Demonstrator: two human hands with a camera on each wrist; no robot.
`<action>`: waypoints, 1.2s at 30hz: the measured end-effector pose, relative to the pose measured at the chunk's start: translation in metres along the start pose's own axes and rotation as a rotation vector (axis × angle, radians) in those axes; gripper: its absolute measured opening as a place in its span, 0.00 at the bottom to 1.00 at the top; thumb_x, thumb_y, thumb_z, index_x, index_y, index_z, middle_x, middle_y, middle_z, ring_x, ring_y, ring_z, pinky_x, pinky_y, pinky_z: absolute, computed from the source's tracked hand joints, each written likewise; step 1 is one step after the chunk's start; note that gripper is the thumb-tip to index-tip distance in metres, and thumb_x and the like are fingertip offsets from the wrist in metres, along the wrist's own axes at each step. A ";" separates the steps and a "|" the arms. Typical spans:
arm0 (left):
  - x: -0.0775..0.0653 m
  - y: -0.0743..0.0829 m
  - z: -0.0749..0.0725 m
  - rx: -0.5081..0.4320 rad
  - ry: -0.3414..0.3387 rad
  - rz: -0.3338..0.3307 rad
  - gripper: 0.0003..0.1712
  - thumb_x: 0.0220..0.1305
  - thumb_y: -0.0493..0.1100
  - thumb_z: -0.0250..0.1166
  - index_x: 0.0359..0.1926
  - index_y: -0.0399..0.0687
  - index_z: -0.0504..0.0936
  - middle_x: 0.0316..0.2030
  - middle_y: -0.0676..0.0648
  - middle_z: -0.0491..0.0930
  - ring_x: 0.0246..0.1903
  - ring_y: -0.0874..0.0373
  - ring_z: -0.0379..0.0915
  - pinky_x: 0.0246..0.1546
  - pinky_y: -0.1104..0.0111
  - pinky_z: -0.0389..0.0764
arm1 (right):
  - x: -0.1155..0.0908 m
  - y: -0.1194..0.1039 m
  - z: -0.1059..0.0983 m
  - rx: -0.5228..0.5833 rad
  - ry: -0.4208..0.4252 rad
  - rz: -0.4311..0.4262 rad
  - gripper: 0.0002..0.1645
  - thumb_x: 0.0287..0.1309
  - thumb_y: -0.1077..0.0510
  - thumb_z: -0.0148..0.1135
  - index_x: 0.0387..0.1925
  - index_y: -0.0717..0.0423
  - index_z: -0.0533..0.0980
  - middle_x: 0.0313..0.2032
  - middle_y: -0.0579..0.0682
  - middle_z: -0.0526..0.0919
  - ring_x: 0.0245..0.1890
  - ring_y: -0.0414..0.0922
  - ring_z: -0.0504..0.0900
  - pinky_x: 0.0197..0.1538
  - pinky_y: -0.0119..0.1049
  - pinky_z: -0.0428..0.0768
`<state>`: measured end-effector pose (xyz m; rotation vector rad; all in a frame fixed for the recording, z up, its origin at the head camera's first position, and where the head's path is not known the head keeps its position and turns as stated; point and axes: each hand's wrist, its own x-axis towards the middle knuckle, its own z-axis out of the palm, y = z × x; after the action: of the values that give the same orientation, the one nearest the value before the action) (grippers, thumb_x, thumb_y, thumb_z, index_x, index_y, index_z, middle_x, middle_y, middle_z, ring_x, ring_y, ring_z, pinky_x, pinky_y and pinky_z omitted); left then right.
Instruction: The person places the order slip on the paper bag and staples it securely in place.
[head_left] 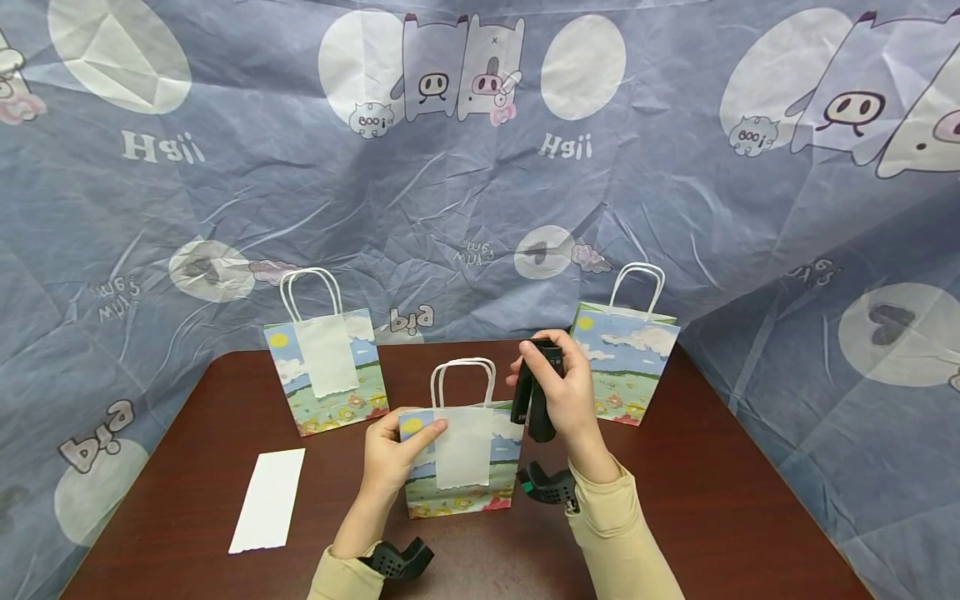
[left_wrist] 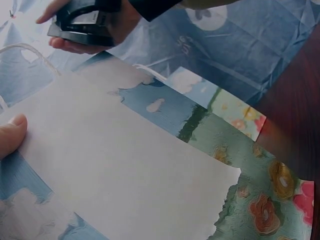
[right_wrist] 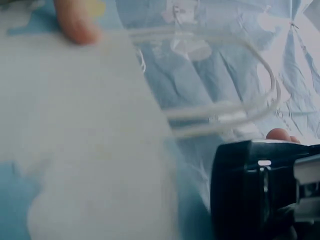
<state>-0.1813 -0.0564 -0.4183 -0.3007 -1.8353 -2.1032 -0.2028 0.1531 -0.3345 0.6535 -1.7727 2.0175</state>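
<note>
A small paper gift bag (head_left: 504,467) with a painted meadow print and white twisted handles stands mid-table. A white paper strip (head_left: 462,454) with a torn lower edge lies against its front. My left hand (head_left: 393,450) pinches the bag's upper left side, thumb on the front at the strip's edge. Just right of the bag's top, my right hand (head_left: 566,387) holds a black stapler (head_left: 538,408) in the air, apart from the bag. The right wrist view shows the stapler (right_wrist: 250,185) beside the handles, slightly blurred.
Another printed bag (head_left: 367,358) with a white strip on its front stands at the back left. A third bag (head_left: 630,358) is at the back right, partly behind my right hand. A loose white strip (head_left: 268,500) lies at the left on the brown table (head_left: 720,500).
</note>
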 end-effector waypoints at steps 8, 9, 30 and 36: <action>-0.001 0.001 0.000 0.006 -0.003 0.011 0.07 0.49 0.28 0.71 0.30 0.30 0.80 0.17 0.53 0.73 0.17 0.61 0.68 0.18 0.70 0.72 | -0.001 -0.006 0.020 0.055 -0.031 -0.046 0.05 0.64 0.64 0.53 0.39 0.63 0.70 0.24 0.54 0.80 0.19 0.48 0.82 0.28 0.45 0.81; -0.001 0.001 0.000 0.008 -0.004 0.014 0.07 0.49 0.28 0.71 0.30 0.30 0.81 0.17 0.53 0.73 0.17 0.62 0.68 0.18 0.70 0.72 | -0.001 -0.006 0.022 0.062 -0.032 -0.051 0.05 0.64 0.64 0.53 0.40 0.63 0.69 0.24 0.54 0.80 0.20 0.48 0.82 0.28 0.45 0.81; 0.000 -0.002 -0.003 0.010 -0.067 0.089 0.07 0.48 0.23 0.69 0.30 0.28 0.80 0.18 0.54 0.73 0.16 0.63 0.68 0.18 0.71 0.72 | 0.000 0.009 0.052 -0.013 0.002 -0.215 0.14 0.63 0.61 0.56 0.42 0.70 0.67 0.28 0.66 0.78 0.23 0.53 0.83 0.31 0.46 0.82; 0.001 -0.003 -0.003 -0.003 -0.071 0.103 0.07 0.47 0.23 0.69 0.29 0.28 0.80 0.17 0.53 0.73 0.16 0.63 0.67 0.17 0.72 0.70 | 0.001 0.012 0.061 -0.094 0.033 -0.257 0.09 0.60 0.69 0.56 0.40 0.70 0.67 0.27 0.64 0.79 0.24 0.43 0.83 0.28 0.42 0.82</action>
<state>-0.1832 -0.0594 -0.4213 -0.4665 -1.8157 -2.0499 -0.2047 0.0911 -0.3377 0.7707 -1.6593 1.7540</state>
